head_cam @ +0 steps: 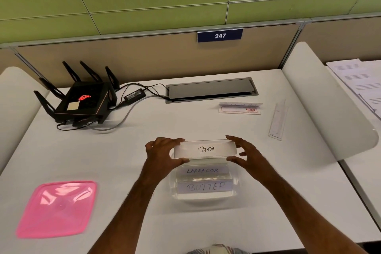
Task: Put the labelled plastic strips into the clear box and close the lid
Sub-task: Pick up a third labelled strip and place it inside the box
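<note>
Two hands [165, 153] pinching PANDA strip [205, 149], box [235, 189] rim below

My left hand [162, 153] and right hand [245, 155] cover both ends of the PANDA strip [205, 149], which hides the clear box [234, 189] far rim. Papers [358, 80] are cut off at the right edge (print unreadable). BUTTER strip [205, 186] lettering is blurred.

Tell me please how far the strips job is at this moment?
Done: the LABRADOR strip and BUTTER strip lie inside the clear box. In hand: the left hand and right hand hold the PANDA strip by its ends over the box. Left: two more strips lie farther back, and the pink lid is off.
</note>
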Tool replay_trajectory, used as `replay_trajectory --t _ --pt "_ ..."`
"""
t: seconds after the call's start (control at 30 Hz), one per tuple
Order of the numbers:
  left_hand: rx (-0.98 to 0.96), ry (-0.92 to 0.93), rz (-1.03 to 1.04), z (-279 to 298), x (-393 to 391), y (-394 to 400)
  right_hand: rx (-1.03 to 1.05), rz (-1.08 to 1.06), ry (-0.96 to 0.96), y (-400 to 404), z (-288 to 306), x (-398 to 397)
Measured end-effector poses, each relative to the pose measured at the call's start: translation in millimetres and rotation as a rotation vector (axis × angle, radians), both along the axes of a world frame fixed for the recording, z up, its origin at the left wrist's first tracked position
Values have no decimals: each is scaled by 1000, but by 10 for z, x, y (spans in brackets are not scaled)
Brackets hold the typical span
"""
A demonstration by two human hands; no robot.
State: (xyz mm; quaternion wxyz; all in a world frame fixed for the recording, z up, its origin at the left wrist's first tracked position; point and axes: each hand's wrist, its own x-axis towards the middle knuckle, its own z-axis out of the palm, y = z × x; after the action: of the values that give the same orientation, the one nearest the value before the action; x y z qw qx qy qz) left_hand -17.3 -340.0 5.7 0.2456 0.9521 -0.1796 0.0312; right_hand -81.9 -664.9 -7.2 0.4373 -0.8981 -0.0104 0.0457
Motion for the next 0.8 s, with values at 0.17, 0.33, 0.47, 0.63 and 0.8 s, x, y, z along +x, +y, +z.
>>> replay_trajectory --t 0.17,0.33,0.47,0.63,0.8 --pt "-9 2 13 8 -15 21 -5 15 5 16 5 31" --pt "-14 -3 2 22 -34 15 -54 19 -20 45 48 14" --pt "-21 30 -26 -10 -81 17 -79 26 14 29 24 2" --pt "-48 132 -39 -97 -171 16 -160 116 38 23 -64 20" --pt "59 231 -33 -224 -261 17 -340 194 -38 56 -114 -18"
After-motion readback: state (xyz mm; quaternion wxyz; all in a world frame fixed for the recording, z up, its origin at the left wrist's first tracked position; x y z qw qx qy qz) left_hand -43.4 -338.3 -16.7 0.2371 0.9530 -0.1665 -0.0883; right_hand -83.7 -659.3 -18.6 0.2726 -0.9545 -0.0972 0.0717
